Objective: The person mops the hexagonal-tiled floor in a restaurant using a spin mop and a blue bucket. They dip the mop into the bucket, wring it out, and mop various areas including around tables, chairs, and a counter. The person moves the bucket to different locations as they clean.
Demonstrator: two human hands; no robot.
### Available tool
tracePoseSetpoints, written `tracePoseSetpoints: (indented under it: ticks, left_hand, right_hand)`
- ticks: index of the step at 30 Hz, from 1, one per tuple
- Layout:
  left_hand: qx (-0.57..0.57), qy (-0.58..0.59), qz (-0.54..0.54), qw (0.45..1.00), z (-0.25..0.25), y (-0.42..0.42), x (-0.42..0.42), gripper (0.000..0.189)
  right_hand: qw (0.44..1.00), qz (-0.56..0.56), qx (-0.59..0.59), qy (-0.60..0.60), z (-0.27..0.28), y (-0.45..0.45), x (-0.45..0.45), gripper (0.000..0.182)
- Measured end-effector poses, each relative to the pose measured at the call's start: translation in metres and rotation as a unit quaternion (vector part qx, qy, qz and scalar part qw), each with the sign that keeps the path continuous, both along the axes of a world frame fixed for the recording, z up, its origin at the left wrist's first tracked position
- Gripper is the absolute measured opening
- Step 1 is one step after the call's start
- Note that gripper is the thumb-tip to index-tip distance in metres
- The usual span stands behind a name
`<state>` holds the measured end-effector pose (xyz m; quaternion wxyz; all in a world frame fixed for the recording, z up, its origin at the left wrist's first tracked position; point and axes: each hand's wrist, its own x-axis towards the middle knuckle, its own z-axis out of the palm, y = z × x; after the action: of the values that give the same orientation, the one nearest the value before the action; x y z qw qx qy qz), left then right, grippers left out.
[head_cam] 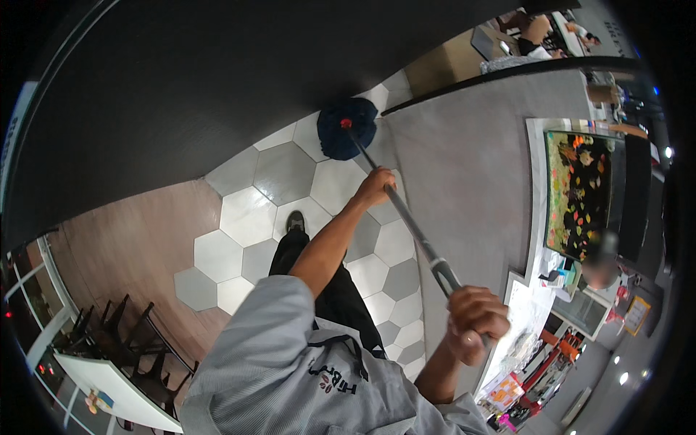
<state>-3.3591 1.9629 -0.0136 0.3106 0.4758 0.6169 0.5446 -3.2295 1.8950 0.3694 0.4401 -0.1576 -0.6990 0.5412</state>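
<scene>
A mop with a dark blue round head (pixel 347 133) and a red centre joint lies on hexagonal floor tiles (pixel 285 168), close to the dark wall. Its metal pole (pixel 410 220) runs from the head down to the lower right. My left hand (pixel 375 187) is closed round the pole's lower part, nearer the mop head. Higher up, my right hand (pixel 478 326) grips the pole near its top end, just past a grey sleeve on the pole. Both arms reach out, the left one straighter.
A dark wall (pixel 163 98) runs along the upper left, a grey counter side (pixel 462 163) along the right. Above the counter stands an aquarium (pixel 579 196); a person (pixel 601 261) is behind it. A white table (pixel 117 394) and dark chairs (pixel 147 348) stand lower left. People sit upper right.
</scene>
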Motion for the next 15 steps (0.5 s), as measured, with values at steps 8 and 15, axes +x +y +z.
tracePoseSetpoints:
  ticks: [8, 15]
  left_hand:
    - [-0.187, 0.079, 0.043, 0.978, 0.006, -0.224, -0.022, 0.025]
    - [-0.144, 0.025, 0.353, 0.924, -0.054, -0.324, -0.064, 0.023]
  right_hand:
    - [0.930, 0.292, -0.207, 0.086, 0.002, 0.013, 0.005, 0.038]
    - [0.918, 0.314, -0.242, -0.028, -0.080, -0.034, -0.039, 0.030]
